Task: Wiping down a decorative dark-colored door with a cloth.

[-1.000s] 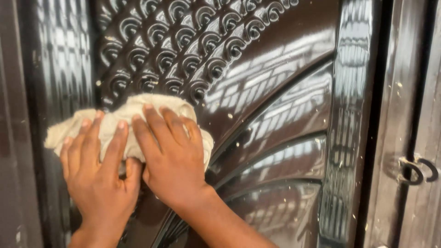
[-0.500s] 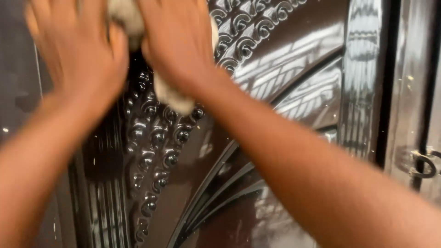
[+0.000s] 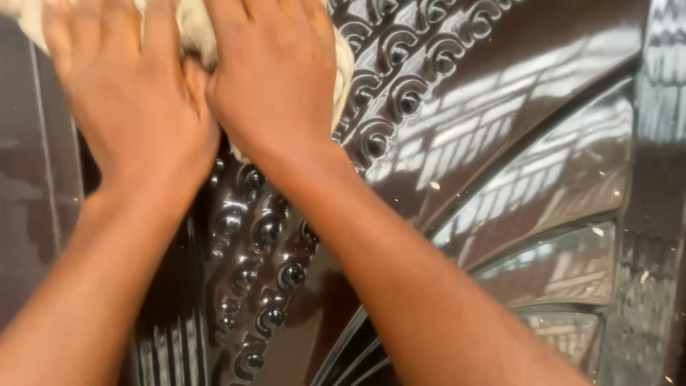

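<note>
A glossy dark brown embossed door panel (image 3: 500, 143) fills the view, with rows of raised scroll knobs and curved ribs. My left hand (image 3: 128, 93) and my right hand (image 3: 275, 71) lie flat side by side at the top left. Both press a beige cloth (image 3: 193, 28) against the knobbed part of the panel. Most of the cloth is hidden under my palms; only its edges show between and beside the hands. My forearms reach up from the bottom of the frame.
A vertical ribbed strip (image 3: 654, 214) of the same door runs down the right side. Small pale specks dot the shiny surface. A flat dark panel (image 3: 28, 186) lies at the far left.
Both hands slid the cloth upward over the knobbed pattern, from the lower left to the top of the view. The latch ring on the right has left the view.
</note>
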